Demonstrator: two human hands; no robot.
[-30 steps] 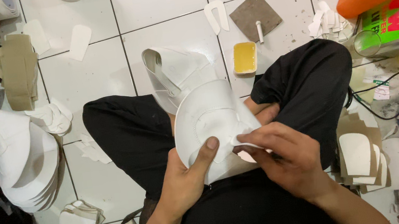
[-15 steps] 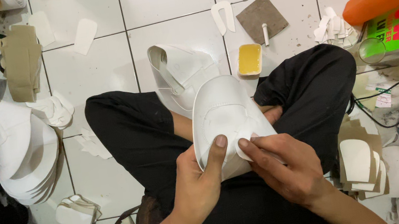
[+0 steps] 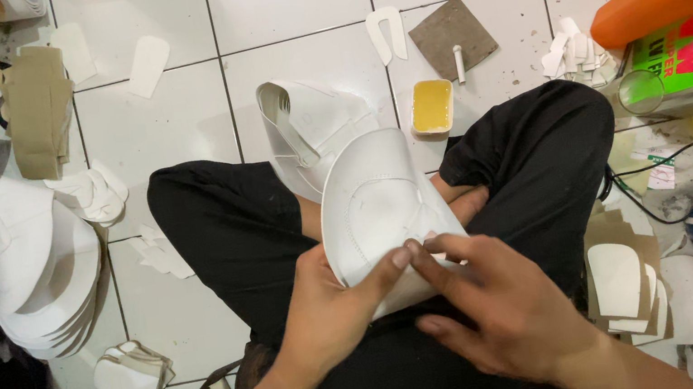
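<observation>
White shoe upper [image 3: 378, 208] on lap, long axis running away from body toward yellow glue tub [image 3: 431, 106]. Left hand [image 3: 328, 316] pinches near edge — thumb on top. Right hand [image 3: 495, 300] fingers [image 3: 433, 250] press same edge, approx. equally near.

White tiled floor [image 3: 292, 11] with dark grout lines, evenly lit.
</observation>
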